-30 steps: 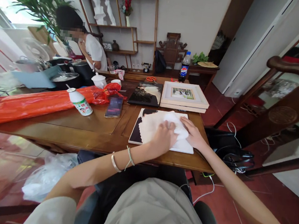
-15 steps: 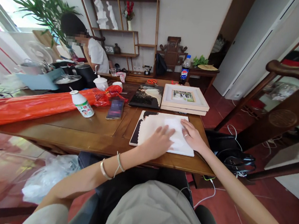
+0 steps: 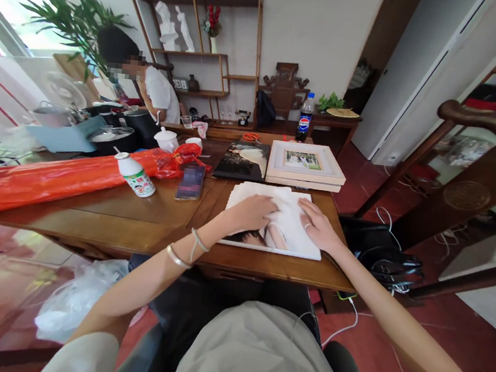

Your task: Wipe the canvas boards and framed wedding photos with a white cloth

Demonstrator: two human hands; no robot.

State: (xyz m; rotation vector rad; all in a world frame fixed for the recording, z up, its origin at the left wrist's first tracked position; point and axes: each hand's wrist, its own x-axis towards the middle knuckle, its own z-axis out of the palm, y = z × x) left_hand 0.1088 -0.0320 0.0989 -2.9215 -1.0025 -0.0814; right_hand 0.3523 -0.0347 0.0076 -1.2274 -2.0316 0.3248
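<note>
A photo panel (image 3: 275,241) lies flat on the wooden table in front of me, its picture showing along the near edge. A white cloth (image 3: 247,193) with a scalloped edge is spread over much of it. My left hand (image 3: 251,213), with two bracelets at the wrist, presses down on the cloth, fingers slightly bent and gathered on it. At the panel's right side my right hand (image 3: 316,225), wearing a ring, rests with fingers stretched out, flat against the surface. Just beyond are a dark photo panel (image 3: 244,160) and stacked white frames (image 3: 305,174).
To the left are a phone (image 3: 190,182), a white bottle (image 3: 135,175) and a long red plastic-wrapped bundle (image 3: 65,172). Orange scissors (image 3: 250,137) and a cola bottle (image 3: 305,118) stand farther back. Another person (image 3: 160,89) sits at the far left.
My left hand has slid the white cloth away from me and to the left, uncovering the panel's near edge and covering its upper left corner. My right hand stays in place.
</note>
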